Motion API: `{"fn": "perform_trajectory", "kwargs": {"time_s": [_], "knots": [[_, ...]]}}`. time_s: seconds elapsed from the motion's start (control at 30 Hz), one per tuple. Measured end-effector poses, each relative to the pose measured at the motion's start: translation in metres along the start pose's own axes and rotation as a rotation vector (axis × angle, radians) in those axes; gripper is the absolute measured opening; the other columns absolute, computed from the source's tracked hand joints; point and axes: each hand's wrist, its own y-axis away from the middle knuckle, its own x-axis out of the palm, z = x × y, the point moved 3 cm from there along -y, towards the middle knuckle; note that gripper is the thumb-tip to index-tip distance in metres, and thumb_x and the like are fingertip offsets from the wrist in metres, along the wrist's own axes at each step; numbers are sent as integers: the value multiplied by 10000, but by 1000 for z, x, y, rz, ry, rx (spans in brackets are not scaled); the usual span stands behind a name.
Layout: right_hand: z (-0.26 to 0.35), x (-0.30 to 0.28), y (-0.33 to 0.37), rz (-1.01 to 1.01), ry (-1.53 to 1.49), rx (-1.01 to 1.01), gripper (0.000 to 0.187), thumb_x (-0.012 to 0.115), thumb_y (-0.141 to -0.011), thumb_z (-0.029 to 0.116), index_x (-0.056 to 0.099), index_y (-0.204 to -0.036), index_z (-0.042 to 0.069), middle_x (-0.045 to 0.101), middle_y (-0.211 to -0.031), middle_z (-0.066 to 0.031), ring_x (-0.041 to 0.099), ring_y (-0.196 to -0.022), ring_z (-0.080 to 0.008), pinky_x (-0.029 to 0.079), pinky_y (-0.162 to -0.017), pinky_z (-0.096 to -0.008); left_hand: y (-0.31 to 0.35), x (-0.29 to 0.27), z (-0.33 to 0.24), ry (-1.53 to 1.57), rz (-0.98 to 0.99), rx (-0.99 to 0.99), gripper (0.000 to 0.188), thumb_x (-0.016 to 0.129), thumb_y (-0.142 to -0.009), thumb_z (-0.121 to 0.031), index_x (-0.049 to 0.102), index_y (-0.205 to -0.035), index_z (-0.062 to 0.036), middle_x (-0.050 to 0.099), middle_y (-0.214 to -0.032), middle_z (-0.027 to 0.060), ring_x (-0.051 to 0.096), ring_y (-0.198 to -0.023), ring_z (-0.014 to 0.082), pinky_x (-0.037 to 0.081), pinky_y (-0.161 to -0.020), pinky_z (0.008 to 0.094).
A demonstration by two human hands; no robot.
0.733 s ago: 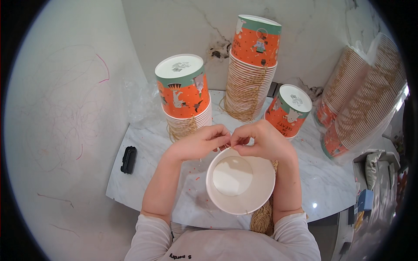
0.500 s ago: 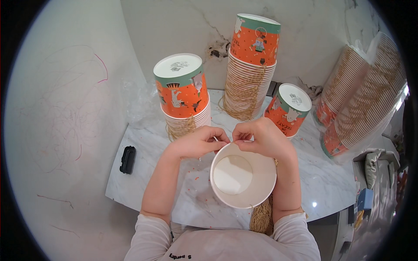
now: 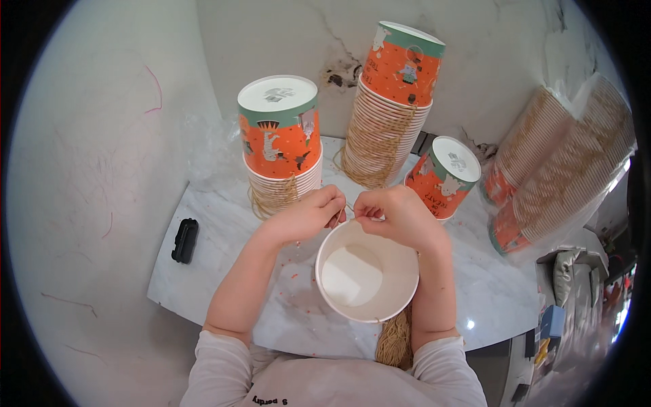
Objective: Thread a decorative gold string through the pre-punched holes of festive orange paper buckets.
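A white-lined paper bucket [image 3: 400, 271] stands tilted with its mouth facing me, near the front of the table. At its far rim, my left hand [image 3: 306, 216] pinches a thin tan string [image 3: 349, 205]. The string spans the small gap to my right hand [image 3: 400, 216], whose fingers are also pinched on it, just above the rim. The fingertips partly hide the string's ends. A bundle of tan strings [image 3: 395, 338] hangs below the bucket at the table's front edge.
Upside-down orange buckets with string handles form a left stack [image 3: 281, 156] and a taller stack [image 3: 386, 129]; a single bucket [image 3: 441, 183] stands to their right. Plastic-wrapped stacks [image 3: 563, 166] lean far right. A black case [image 3: 184, 240] lies at left on the marble table [image 3: 224, 271].
My hands have drawn slightly apart above the rim, and a short length of string now shows between them. The whole view has shifted slightly.
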Motion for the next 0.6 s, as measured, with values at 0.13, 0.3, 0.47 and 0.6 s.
{"fn": "perform_trajectory", "kwargs": {"time_s": [0.13, 0.3, 0.47, 0.6], "knots": [[0, 4, -1, 32, -4, 23, 117, 729, -787, 47, 670, -872, -8, 705, -766, -134, 715, -717, -252, 555, -686, -328, -5, -1, 4, 28, -46, -21, 240, 492, -1071, -242, 569, -1025, -19, 602, -851, 19, 559, -748, 118, 479, -701, 288], [0, 6, -4, 15, 13, 24, 112, 716, -769, 56, 675, -859, 4, 704, -766, -143, 708, -722, -291, 551, -680, -366, 3, -14, -10, 458, 14, -177, 233, 542, -1048, -237, 525, -1205, -67, 601, -880, 5, 562, -747, 100, 523, -651, 292], [-2, 9, -4, 6, 40, 54, 111, 713, -756, 68, 682, -848, 15, 708, -773, -149, 707, -742, -326, 551, -681, -403, 24, -15, -45, 776, 221, -36, 448, 629, -996, -224, 447, -1371, -60, 612, -1010, 27, 593, -807, 105, 594, -630, 289], [-2, 14, -7, -1, 21, 20, 147, 725, -773, 30, 693, -912, -6, 708, -760, -119, 708, -717, -268, 562, -712, -336, 22, -10, -42, 483, 91, 0, 531, 690, -946, -168, 438, -1394, -37, 605, -1082, 52, 612, -878, 104, 595, -609, 273]]}}
